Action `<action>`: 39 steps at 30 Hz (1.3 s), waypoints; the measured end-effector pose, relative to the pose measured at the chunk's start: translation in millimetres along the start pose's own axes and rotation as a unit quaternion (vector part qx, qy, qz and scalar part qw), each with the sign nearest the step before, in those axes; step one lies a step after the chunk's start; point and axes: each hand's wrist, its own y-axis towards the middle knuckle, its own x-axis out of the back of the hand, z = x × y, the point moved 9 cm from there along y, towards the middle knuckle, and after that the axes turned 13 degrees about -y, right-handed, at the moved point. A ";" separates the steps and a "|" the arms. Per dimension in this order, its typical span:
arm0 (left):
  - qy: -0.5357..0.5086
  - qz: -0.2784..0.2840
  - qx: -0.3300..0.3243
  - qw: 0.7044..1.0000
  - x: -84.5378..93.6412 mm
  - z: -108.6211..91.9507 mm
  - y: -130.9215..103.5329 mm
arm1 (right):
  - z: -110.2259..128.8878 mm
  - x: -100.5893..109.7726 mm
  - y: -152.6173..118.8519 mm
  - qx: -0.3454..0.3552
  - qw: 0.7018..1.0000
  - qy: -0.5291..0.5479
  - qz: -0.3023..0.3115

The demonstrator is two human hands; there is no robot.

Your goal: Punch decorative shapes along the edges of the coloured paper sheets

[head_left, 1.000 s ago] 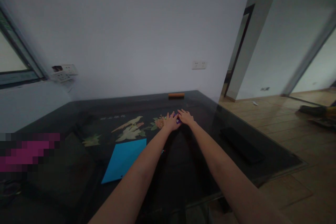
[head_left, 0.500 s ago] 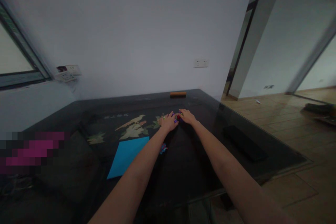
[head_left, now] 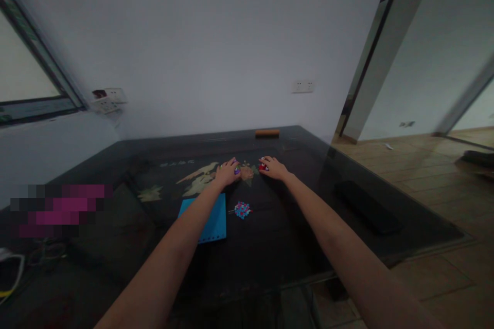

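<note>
- Toward the tabletop's [head_left: 270,247] front edge, a blue sheet [head_left: 216,221] lies partly beneath the left forearm [head_left: 181,241]; beside it, a cluster of small multicolored pieces [head_left: 242,209] now shows fully.
- The hands part: the left hand's [head_left: 227,174] bent fingers cover a purple piece [head_left: 236,170], the right hand's [head_left: 274,168] curl over red pieces [head_left: 263,167]. Whether either grips cannot be told.
- Purple and red now sit well apart.
- An orange roll [head_left: 267,133] lies along the far edge.
</note>
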 end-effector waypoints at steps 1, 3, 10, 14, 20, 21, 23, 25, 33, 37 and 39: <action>0.004 -0.002 0.008 1.000 5.2 12.6 -2.5 | 5.3 0.0 2.3 0.004 1.000 0.001 -0.002; 0.011 0.009 0.017 1.000 14.0 37.5 -8.4 | 17.3 0.2 7.5 0.008 1.000 0.002 -0.004; 0.022 0.024 0.012 0.999 47.9 105.9 -42.3 | 80.1 7.0 27.6 0.052 0.999 -0.002 -0.003; 0.030 0.023 -0.006 0.999 59.4 116.5 -66.6 | 123.7 10.2 41.5 0.080 0.997 0.002 -0.005; 0.014 0.021 -0.020 0.999 67.5 113.5 -84.9 | 193.2 16.0 52.6 0.162 0.986 0.008 -0.037; 0.008 0.025 -0.020 0.999 67.9 114.0 -85.6 | 202.0 17.1 52.2 0.173 0.984 0.011 -0.042; -0.003 0.039 -0.028 0.999 67.4 115.0 -86.3 | 216.4 19.4 49.8 0.196 0.979 0.018 -0.048; -0.012 0.053 -0.043 0.998 66.5 115.1 -87.3 | 225.9 22.8 46.2 0.214 0.975 0.030 -0.056; -0.029 0.056 -0.093 0.994 64.5 117.0 -91.6 | 239.7 31.8 37.5 0.262 0.959 0.079 -0.079; -0.029 0.034 -0.103 0.994 65.7 120.8 -90.9 | 239.8 33.9 36.8 0.269 0.955 0.081 -0.093; -0.027 0.025 -0.097 0.995 66.6 124.0 -90.6 | 236.1 35.3 35.7 0.269 0.955 0.077 -0.096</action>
